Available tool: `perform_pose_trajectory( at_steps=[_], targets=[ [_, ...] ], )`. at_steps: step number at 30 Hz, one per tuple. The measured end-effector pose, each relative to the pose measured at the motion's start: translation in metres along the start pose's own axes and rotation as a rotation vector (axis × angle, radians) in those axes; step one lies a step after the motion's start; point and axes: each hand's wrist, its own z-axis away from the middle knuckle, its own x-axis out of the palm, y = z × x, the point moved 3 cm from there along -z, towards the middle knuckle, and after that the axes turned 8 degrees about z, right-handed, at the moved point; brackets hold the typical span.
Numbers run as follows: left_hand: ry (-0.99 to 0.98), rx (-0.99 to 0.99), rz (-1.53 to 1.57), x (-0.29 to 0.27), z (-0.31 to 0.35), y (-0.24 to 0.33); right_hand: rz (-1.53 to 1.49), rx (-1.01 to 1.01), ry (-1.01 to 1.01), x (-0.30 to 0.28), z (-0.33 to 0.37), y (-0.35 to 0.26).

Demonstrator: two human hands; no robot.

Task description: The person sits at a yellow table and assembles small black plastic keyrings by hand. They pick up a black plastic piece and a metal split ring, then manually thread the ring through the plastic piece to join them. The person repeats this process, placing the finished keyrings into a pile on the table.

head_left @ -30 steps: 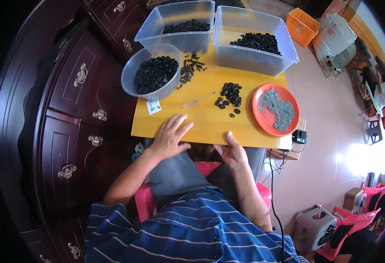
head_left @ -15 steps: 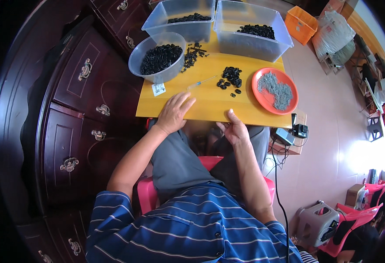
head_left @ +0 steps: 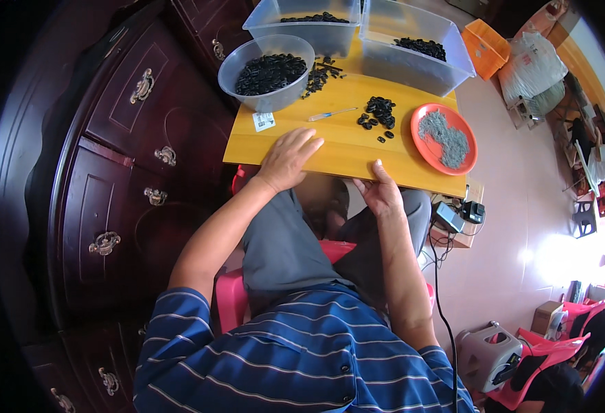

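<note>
My left hand (head_left: 288,160) lies flat near the front edge of the yellow table (head_left: 343,148), fingers stretched out and nothing in them. My right hand (head_left: 383,189) is at the same edge, its thumb on the tabletop and its fingers curled below the rim, closed on the edge. Beyond the left fingertips lies a thin tool (head_left: 330,114) with a blue-and-clear handle and a slim shank. A loose cluster of small black oval pieces (head_left: 379,113) sits beyond my right hand. To its right, an orange-red plate (head_left: 419,146) bears a heap of small grey metal parts (head_left: 447,138).
A round clear tub (head_left: 302,51) and two rectangular clear bins (head_left: 302,31) hold black pieces at the back. More loose bits (head_left: 323,72) and a white printed label (head_left: 264,122) lie nearby. A dark wooden cabinet (head_left: 109,186) flanks the left; a black cable (head_left: 440,296) hangs right.
The view has turned slightly, so the table and cabinet sit differently in it. Both hands keep about the same places and poses at the table edge.
</note>
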Motion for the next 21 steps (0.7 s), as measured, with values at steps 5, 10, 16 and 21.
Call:
perform_pose_trajectory(
  at_steps=[5,10,16,21],
  targets=[
    [0.022,0.011,-0.018,0.0019,0.0008,-0.0014,0.004,0.010,-0.003,-0.0021,-0.0017,-0.0014],
    [0.042,0.036,-0.037,-0.0002,0.0006,-0.0013,0.007,-0.002,0.016,0.0021,0.0002,-0.0017],
    [0.017,0.021,-0.035,0.0032,0.0046,-0.0065,0.030,-0.011,0.065,0.0062,0.0024,0.0002],
    [0.029,0.033,-0.034,0.0037,0.0032,-0.0050,0.038,-0.012,0.053,-0.0013,-0.0026,-0.0006]
  ],
)
